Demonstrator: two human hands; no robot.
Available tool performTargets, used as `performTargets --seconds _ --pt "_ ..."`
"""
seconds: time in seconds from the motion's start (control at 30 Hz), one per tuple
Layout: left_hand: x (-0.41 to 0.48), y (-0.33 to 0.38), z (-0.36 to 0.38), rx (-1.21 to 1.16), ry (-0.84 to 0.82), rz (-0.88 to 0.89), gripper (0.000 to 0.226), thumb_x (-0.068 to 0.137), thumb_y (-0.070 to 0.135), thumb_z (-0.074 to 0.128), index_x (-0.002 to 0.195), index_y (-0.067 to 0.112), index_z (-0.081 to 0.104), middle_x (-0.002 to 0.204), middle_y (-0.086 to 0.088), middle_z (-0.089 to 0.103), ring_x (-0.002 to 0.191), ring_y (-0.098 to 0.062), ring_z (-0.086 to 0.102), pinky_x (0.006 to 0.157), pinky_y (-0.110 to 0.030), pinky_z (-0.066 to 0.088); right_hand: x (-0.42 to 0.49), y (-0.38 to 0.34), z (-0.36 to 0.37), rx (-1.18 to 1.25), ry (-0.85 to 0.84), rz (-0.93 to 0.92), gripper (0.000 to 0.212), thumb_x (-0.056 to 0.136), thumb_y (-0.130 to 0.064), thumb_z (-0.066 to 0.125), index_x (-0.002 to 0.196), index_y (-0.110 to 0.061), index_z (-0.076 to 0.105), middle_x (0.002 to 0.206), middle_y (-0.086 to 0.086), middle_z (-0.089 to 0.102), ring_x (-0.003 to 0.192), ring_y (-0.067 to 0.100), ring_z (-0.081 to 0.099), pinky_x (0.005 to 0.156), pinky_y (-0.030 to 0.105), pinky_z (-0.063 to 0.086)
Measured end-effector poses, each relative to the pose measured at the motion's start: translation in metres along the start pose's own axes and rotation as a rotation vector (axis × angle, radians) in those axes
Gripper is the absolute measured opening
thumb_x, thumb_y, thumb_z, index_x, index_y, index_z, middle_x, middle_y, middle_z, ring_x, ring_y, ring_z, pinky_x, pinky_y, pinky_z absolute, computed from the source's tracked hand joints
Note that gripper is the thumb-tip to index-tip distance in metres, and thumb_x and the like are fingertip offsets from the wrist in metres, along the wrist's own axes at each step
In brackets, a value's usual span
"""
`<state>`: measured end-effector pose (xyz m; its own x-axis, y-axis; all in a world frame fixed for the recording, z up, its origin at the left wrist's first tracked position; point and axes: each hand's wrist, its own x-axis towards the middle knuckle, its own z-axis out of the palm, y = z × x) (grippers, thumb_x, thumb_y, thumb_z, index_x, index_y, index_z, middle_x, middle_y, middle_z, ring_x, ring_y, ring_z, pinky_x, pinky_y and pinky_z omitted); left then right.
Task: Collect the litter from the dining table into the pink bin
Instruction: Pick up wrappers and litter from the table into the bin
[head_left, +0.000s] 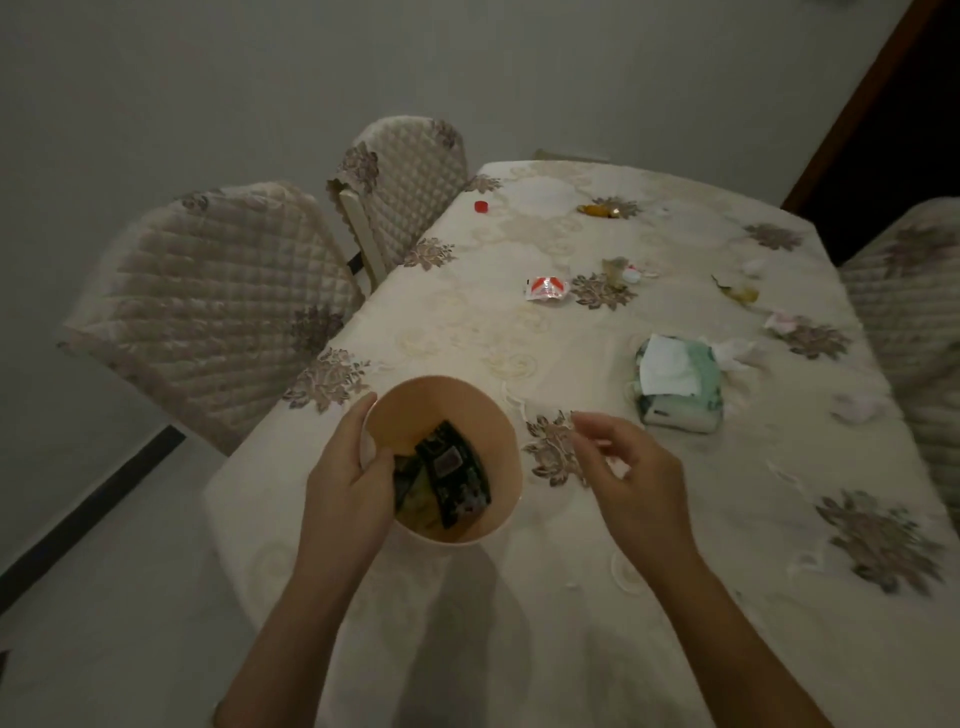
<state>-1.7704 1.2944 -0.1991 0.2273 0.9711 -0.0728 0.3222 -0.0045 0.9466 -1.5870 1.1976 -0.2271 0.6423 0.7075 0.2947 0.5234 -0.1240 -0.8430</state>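
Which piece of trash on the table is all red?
The small red bottle cap, alone near the far left table edge. The red-and-white wrapper is only partly red; the other scraps are yellowish, white or pink.

The round pink bin (498, 415) stands upright at the table's near edge, holding dark wrappers (452, 478); a red-and-white wrapper (546, 288) lies beyond.

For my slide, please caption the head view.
Left hand grips pink bin; right hand hovers over littered table.
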Motion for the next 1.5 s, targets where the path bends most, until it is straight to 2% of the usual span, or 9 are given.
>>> performTargets --seconds 0.13,0.23,0.53,0.73,0.93,1.1,1.17,1.33,1.5 --pt "-0.011 -0.002 0.000 -0.008 0.028 -0.010 0.051 0.091 0.007 0.041 0.135 0.033 0.042 0.145 0.004 0.041 0.133 -0.014 0.035 0.099 -0.031 0.034 -0.039 0.087 -0.003 -0.328 -0.243 0.140 0.019 0.078 -0.019 0.066 0.094 -0.008 0.069 0.092 0.011 0.070 0.089 0.028 0.063 0.081 0.023 0.039" --pt "-0.017 -0.005 0.001 -0.013 0.053 -0.024 0.052 0.091 0.006 0.041 0.136 0.033 0.041 0.145 0.004 0.041 0.132 -0.013 0.035 0.099 -0.032 0.034 -0.074 0.121 0.007 -0.403 -0.419 0.143 0.028 0.071 -0.028 0.059 0.092 -0.012 0.070 0.095 0.010 0.067 0.091 0.031 0.059 0.081 0.017 0.032" --pt "-0.029 -0.006 0.004 0.026 0.065 -0.042 0.052 0.091 0.007 0.041 0.135 0.035 0.041 0.146 0.004 0.040 0.134 -0.016 0.035 0.106 -0.041 0.035 -0.091 0.125 0.016 -0.445 -0.212 -0.070 0.025 0.075 -0.037 0.047 0.072 -0.022 0.066 0.081 0.000 0.065 0.085 0.009 0.043 0.070 0.028 0.041" --pt "-0.033 0.001 0.017 0.024 -0.015 0.002 0.050 0.092 0.008 0.041 0.136 0.032 0.041 0.145 0.004 0.041 0.132 -0.015 0.036 0.102 -0.035 0.035 -0.051 0.039 -0.011 -0.012 0.180 -0.072 0.008 0.078 -0.020 0.061 0.083 -0.016 0.066 0.077 -0.008 0.062 0.079 0.002 0.054 0.073 0.005 0.039" --pt "-0.038 0.008 0.036 0.028 -0.103 0.035 0.050 0.091 0.007 0.041 0.135 0.031 0.042 0.145 0.003 0.041 0.132 -0.017 0.037 0.102 -0.036 0.037 -0.019 -0.019 -0.015 -0.128 -0.108 -0.412 0.020 0.079 -0.024 0.056 0.085 -0.010 0.069 0.078 0.002 0.072 0.077 0.005 0.051 0.073 0.023 0.041" --pt "-0.040 0.011 0.048 0.020 -0.141 0.034 0.050 0.091 0.008 0.041 0.136 0.032 0.041 0.145 0.003 0.041 0.129 -0.016 0.038 0.092 -0.029 0.036 -0.024 0.018 -0.047 -0.120 0.099 -0.100 0.014 0.081 -0.018 0.063 0.092 -0.014 0.069 0.086 -0.008 0.064 0.077 0.001 0.052 0.074 0.007 0.038" --pt "-0.040 0.011 0.051 0.018 -0.142 0.035 0.051 0.091 0.007 0.041 0.136 0.032 0.041 0.144 0.002 0.042 0.130 -0.017 0.038 0.090 -0.030 0.036 -0.035 0.049 -0.060 -0.202 0.149 0.068 0.015 0.081 -0.010 0.063 0.096 -0.011 0.067 0.091 0.001 0.067 0.078 0.006 0.055 0.076 0.017 0.042" --pt "-0.035 0.011 0.057 0.024 -0.129 0.039 0.051 0.091 0.009 0.042 0.135 0.032 0.042 0.143 0.001 0.044 0.128 -0.018 0.039 0.088 -0.030 0.037 -0.086 0.119 -0.063 -0.376 0.041 0.319 0.019 0.080 -0.009 0.064 0.098 -0.005 0.066 0.098 0.016 0.068 0.092 0.031 0.060 0.082 0.030 0.040" --pt "-0.036 0.013 0.065 0.035 -0.145 0.045 0.050 0.090 0.007 0.043 0.134 0.032 0.043 0.143 0.002 0.044 0.128 -0.017 0.040 0.090 -0.030 0.036 -0.118 0.141 -0.054 -0.468 -0.140 0.293 0.030 0.077 -0.017 0.063 0.104 -0.005 0.065 0.109 0.017 0.064 0.104 0.033 0.054 0.093 0.026 0.034"
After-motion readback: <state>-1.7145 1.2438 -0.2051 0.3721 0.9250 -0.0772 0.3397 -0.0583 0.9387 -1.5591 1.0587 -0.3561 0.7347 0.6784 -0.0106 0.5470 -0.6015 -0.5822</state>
